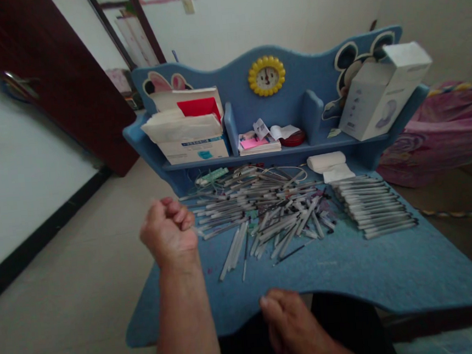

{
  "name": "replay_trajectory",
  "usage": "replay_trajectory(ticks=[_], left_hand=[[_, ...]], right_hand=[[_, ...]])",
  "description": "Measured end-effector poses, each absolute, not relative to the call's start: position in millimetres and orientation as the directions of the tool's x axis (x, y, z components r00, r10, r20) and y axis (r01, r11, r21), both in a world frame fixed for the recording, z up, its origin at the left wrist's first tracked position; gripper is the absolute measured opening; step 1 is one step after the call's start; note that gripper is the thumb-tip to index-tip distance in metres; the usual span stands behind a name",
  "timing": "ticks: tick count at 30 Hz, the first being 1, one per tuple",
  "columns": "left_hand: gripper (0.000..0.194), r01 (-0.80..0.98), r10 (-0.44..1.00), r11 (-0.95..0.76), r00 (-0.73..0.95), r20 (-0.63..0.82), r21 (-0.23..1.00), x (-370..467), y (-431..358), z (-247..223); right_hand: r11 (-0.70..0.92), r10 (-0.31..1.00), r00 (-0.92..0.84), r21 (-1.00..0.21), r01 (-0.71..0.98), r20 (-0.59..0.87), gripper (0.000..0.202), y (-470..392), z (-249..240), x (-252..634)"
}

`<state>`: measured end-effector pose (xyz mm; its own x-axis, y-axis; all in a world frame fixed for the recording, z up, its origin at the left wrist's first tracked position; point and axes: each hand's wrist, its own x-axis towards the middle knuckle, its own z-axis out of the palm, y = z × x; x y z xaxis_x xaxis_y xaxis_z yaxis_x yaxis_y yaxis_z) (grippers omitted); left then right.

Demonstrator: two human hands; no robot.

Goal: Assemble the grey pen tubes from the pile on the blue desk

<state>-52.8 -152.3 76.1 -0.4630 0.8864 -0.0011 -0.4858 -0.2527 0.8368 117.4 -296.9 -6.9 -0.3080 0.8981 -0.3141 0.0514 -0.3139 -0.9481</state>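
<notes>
Left: left hand, curled closed, raised beside the blue desk's left edge; can't tell if anything is inside the fist. Just right of it, slim grey-white plastic sticks with dark tips, a few fanned out towards the near side. Middle: big loose heap of similar sticks, crossed at many angles. Near middle: right hand, low by the desk's near edge, fingers bent; grip and contents can't be told. Right: similar sticks in a neat, roughly parallel stack, white paper roll at its far left. Judgement: loose and ordered sticks lie apart, sorting-like handling; lifting one from the heap calls for a fine pinch.
</notes>
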Motion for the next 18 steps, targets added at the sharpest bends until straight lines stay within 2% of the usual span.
replay_trajectory(ticks=[1,3,5,6,9,13,15,18], left_hand=[[0.017,-0.469,0.901,-0.253,-0.432,0.029,0.846,-51.0,-153.0,76.9],[0.019,-0.423,0.958,-0.038,-0.273,-0.088,0.905,-40.6,-157.9,67.7],[0.02,-0.269,0.964,0.151,-0.171,-0.201,0.951,-29.2,-163.6,48.8],[0.019,-0.169,0.965,0.179,-0.162,-0.206,0.969,-25.2,-165.5,38.5],[0.015,0.135,0.973,0.2,-0.14,-0.181,0.97,-20.1,-165.3,15.4],[0.017,0.47,0.989,0.142,-0.099,-0.108,0.871,-17.4,-157.2,8.4],[0.015,0.554,0.994,0.091,-0.098,-0.044,0.827,-16.3,-154.5,8.9],[0.009,0.59,0.993,0.061,-0.115,0.009,0.805,-19.8,-154.9,7.1]], right_hand=[[-0.263,0.923,-0.268,-0.961,0.085,-0.276,0.039,-294.7,-6.6,122.9],[-0.099,0.974,-0.178,-0.968,0.23,-0.142,0.034,-284.3,-6.9,134.2],[-0.003,0.992,-0.118,-0.918,0.397,-0.054,0.027,-270.1,-9.1,145.2],[0.004,0.995,-0.093,-0.882,0.471,-0.045,0.024,-263.0,-10.6,150.4],[-0.026,0.999,-0.005,-0.743,0.669,-0.039,0.021,-244.2,-14.7,161.9],[-0.023,1.0,0.025,-0.544,0.839,-0.003,0.022,-223.5,-12.9,163.9],[-0.01,1.0,0.017,-0.482,0.876,0.009,0.024,-216.4,-11.8,161.8],[0.003,0.999,0.017,-0.452,0.892,0.039,0.027,-212.5,-16.4,161.6]])
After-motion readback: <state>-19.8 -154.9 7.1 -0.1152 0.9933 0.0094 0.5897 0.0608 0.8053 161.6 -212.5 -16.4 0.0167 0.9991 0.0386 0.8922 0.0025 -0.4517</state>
